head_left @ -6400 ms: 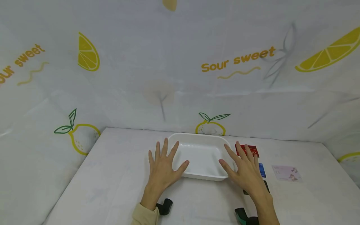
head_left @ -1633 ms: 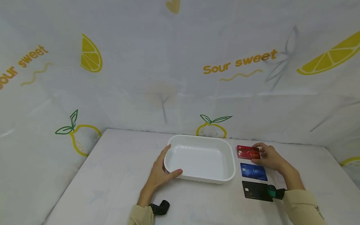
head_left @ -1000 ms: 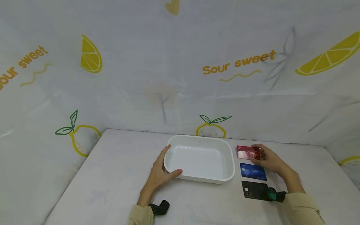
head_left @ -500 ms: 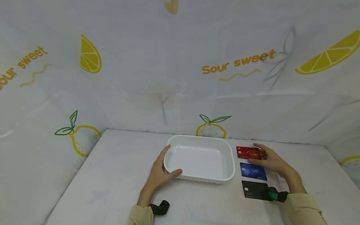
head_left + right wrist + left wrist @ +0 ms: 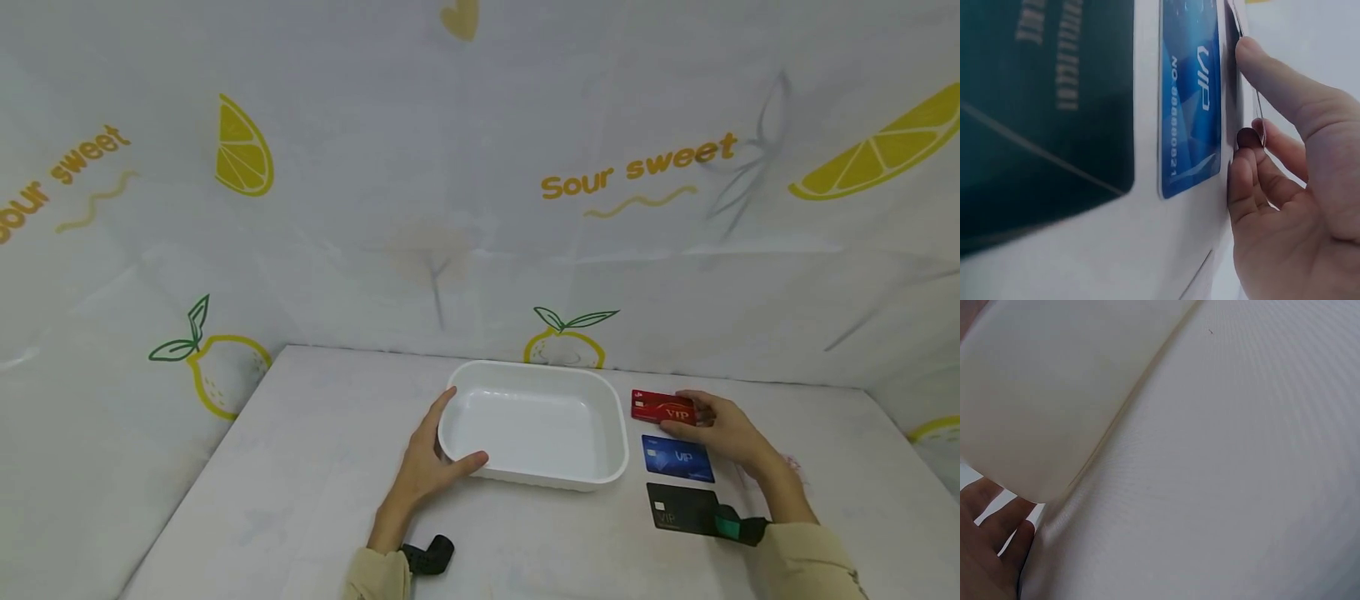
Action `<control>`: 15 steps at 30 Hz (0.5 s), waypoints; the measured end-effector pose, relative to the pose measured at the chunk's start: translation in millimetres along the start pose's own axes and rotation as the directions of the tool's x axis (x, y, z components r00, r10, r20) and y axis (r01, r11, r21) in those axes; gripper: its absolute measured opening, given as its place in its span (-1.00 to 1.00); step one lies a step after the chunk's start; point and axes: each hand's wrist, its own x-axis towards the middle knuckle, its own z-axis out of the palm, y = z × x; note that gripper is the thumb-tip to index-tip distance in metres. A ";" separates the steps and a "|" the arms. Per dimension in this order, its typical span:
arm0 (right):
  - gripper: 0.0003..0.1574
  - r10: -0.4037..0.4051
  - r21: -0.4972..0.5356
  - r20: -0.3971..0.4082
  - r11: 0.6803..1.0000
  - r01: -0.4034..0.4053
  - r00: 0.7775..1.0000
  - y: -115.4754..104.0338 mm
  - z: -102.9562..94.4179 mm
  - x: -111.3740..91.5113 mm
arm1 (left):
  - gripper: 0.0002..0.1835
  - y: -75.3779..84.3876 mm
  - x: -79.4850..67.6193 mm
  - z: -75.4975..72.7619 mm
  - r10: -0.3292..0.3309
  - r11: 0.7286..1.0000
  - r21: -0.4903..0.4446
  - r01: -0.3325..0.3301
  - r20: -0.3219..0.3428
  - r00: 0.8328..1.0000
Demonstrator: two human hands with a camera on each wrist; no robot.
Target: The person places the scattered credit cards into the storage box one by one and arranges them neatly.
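My left hand [image 5: 424, 468] holds the left front corner of a white rectangular tray [image 5: 534, 429], thumb on the front rim and fingers along the left end. Seen from the left wrist, fingertips meet the tray's outer wall [image 5: 1066, 406]. At the right, my right hand [image 5: 729, 431] pinches the right end of a red VIP card [image 5: 660, 407] between thumb and fingers. The right wrist view shows that card nearly edge-on, its near end off the table. Just in front lies a blue VIP card [image 5: 677, 459], then a black VIP card [image 5: 681, 507].
A pale pink card [image 5: 792, 463] is mostly hidden under the right forearm. Black wrist-camera mounts stick out from the left wrist [image 5: 430, 556] and right wrist [image 5: 738, 526]. Behind the table hangs a white sheet [image 5: 337, 208] printed with lemons.
Both hands were spread over the tray at first; the left has since taken its corner, the right the red card. Lately the right thumb has slid slightly left along the red card's front edge.
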 end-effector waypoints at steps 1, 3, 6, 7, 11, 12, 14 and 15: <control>0.06 -0.001 0.000 -0.006 1.000 0.001 1.000 -0.4 0.2 -0.6 | 0.10 0.3 -0.1 0.2 -0.001 1.000 -0.001 0.001 0.000 1.000; 0.04 0.002 0.001 -0.016 1.000 -0.002 1.000 -1.2 0.6 -1.8 | 0.10 0.8 -0.2 0.6 -0.003 1.000 -0.007 0.003 -0.001 1.000; 0.04 0.011 0.003 -0.023 1.000 -0.011 1.000 -3.7 1.2 -4.1 | 0.09 1.2 -0.4 0.9 -0.005 1.000 -0.007 0.005 -0.003 1.000; 0.05 0.015 0.004 -0.027 1.000 -0.015 1.000 -4.7 1.6 -4.8 | 0.09 1.2 -0.5 0.9 -0.004 1.000 -0.005 0.004 -0.004 1.000; 0.04 0.015 0.020 -0.055 1.000 -0.013 0.998 -12.5 2.1 -9.3 | 0.09 1.0 -0.2 0.7 -0.001 1.000 0.005 0.001 -0.003 1.000; 0.03 0.008 0.026 -0.068 1.000 -0.007 0.998 -15.1 2.2 -10.3 | 0.10 0.9 -0.1 0.5 0.000 1.000 0.004 0.000 -0.003 1.000; 0.01 -0.011 0.042 -0.089 0.999 0.015 0.996 -21.0 2.1 -12.0 | 0.10 0.7 0.1 0.1 0.004 1.000 0.003 -0.004 -0.004 1.000; -0.01 -0.025 0.050 -0.099 0.998 0.030 0.995 -24.4 2.0 -12.8 | 0.10 0.7 0.1 -0.1 0.003 1.000 0.000 -0.003 -0.006 1.000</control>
